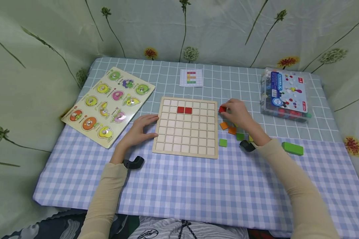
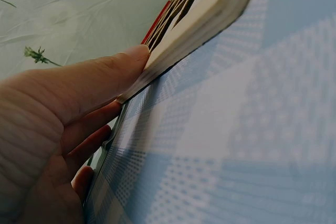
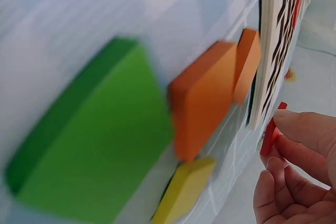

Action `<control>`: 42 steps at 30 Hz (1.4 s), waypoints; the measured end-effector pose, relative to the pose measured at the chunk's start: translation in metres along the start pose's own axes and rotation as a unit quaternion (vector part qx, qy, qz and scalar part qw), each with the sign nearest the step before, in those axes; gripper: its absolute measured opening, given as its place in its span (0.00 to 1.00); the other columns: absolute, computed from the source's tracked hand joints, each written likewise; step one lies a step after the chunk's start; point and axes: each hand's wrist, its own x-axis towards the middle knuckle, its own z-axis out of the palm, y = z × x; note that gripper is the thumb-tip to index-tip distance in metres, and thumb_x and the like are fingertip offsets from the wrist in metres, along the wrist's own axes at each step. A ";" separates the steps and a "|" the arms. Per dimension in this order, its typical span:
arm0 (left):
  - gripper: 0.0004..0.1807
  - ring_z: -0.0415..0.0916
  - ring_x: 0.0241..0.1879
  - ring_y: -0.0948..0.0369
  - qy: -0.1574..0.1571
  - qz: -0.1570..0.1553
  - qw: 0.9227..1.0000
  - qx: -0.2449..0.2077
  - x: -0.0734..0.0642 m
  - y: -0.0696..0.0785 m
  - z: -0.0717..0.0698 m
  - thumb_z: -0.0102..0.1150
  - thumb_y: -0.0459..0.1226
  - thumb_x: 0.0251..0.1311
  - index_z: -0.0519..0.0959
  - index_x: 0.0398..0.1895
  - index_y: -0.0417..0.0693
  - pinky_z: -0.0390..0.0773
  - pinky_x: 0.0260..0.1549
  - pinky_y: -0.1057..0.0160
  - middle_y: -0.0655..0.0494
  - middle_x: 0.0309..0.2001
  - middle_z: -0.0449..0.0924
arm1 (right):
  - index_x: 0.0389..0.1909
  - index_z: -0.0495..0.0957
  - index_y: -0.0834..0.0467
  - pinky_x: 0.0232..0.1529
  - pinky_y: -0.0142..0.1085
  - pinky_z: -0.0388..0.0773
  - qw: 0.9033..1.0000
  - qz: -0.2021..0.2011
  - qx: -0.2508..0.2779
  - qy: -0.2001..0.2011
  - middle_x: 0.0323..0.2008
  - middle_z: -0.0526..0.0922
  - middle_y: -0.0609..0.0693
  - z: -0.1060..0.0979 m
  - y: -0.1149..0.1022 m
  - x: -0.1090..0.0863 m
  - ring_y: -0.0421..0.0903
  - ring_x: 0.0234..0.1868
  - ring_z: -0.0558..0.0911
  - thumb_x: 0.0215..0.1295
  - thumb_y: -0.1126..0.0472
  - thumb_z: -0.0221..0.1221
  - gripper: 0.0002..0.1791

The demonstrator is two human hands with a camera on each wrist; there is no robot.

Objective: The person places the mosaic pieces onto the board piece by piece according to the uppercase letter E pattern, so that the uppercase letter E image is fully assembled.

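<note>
My right hand (image 1: 238,112) pinches a red square tile (image 1: 222,109) between thumb and fingers, just off the right edge of the wooden grid board (image 1: 185,155). In the right wrist view that red tile (image 3: 270,136) is tilted on edge at the fingertips. Two red tiles (image 1: 184,110) lie side by side in the board's second row. My left hand (image 1: 137,130) rests at the board's left edge, its thumb and fingers extended and spread against the side. In the left wrist view the thumb (image 2: 100,80) touches the board's edge.
Loose orange tiles (image 1: 232,130), green tiles (image 1: 223,142) and yellow ones lie right of the board. A pattern card (image 1: 199,83) sits behind it. A fruit puzzle board (image 1: 113,114) lies left; a clear plastic box (image 1: 266,103) and a green block (image 1: 292,148) lie right.
</note>
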 end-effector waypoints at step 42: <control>0.37 0.58 0.68 0.45 0.002 0.008 1.000 0.001 -0.001 -0.002 0.000 0.69 0.37 0.49 0.68 0.64 0.39 0.53 0.68 0.43 0.41 0.66 0.66 | 0.43 0.82 0.65 0.48 0.43 0.76 0.997 -0.061 0.002 -0.050 0.42 0.82 0.59 0.029 -0.058 0.042 0.54 0.45 0.77 0.59 0.63 0.60 0.14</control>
